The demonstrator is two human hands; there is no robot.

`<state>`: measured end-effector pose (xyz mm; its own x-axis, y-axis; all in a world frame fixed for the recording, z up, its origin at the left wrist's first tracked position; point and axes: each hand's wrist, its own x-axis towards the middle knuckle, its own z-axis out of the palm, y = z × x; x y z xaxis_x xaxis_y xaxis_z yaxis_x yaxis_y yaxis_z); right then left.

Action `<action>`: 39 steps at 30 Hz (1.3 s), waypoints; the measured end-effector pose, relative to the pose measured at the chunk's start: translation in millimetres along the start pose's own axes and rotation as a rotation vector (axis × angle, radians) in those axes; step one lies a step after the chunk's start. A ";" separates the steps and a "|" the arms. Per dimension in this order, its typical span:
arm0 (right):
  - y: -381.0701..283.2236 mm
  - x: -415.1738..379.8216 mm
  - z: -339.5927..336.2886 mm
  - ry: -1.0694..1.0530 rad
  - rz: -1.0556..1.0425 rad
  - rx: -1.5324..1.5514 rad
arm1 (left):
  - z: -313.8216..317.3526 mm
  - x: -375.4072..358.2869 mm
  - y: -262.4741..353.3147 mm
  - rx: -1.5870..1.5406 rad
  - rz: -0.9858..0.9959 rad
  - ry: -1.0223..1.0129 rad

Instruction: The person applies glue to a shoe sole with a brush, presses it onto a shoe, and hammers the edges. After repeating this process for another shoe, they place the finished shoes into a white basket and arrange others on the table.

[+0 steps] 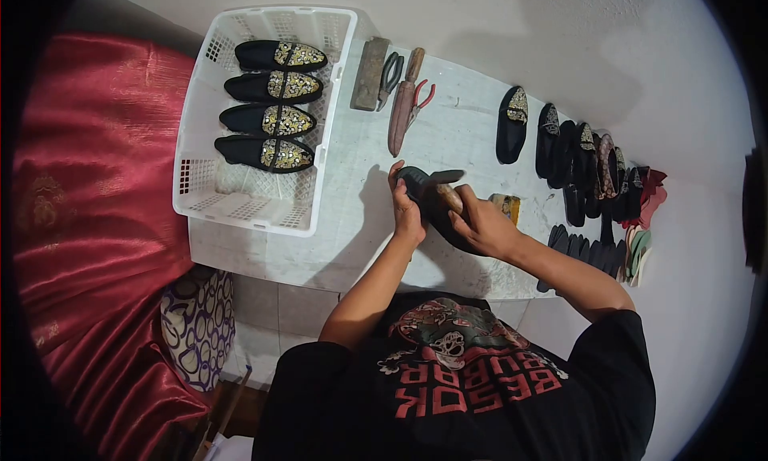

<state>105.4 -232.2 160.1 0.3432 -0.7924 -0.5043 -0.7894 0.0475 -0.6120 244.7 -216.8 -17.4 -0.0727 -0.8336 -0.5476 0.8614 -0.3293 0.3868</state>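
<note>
My left hand [408,209] is closed around the toe end of a black shoe [415,182], turned with its dark sole up. My right hand [486,227] grips a hammer [449,197] with a worn wooden handle, its dark head just above the sole. Part of the shoe is hidden behind the hammer and my right hand. Close to my right wrist, a small yellowish tin or box [506,206] sits on the table. Beyond my left hand lie a brown tapered tool with a wooden handle [404,113] and red-handled pliers [421,99].
A white plastic basket [312,221] at the left holds several black shoes with patterned fronts [280,121]. A grey block [370,73] and dark-handled pliers [390,75] lie beside it. More shoes [513,125] and dark soles [588,253] line the white table's [264,249] right side, against the wall.
</note>
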 end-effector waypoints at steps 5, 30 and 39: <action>-7.0 12.9 -1.4 0.034 -0.038 -0.024 | -2.5 5.0 -5.7 -0.001 0.045 -0.029; 28.0 -59.9 -8.1 0.275 0.043 0.177 | 10.0 -5.6 0.9 -0.001 -0.013 -0.028; 59.0 -128.9 1.3 0.298 0.247 0.189 | 22.7 -8.8 5.3 0.028 -0.046 0.038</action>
<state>15.3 -126.4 188.2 -0.0282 -0.8831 -0.4683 -0.7130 0.3461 -0.6097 238.5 -221.3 6.3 -0.0921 -0.7998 -0.5931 0.8429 -0.3797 0.3812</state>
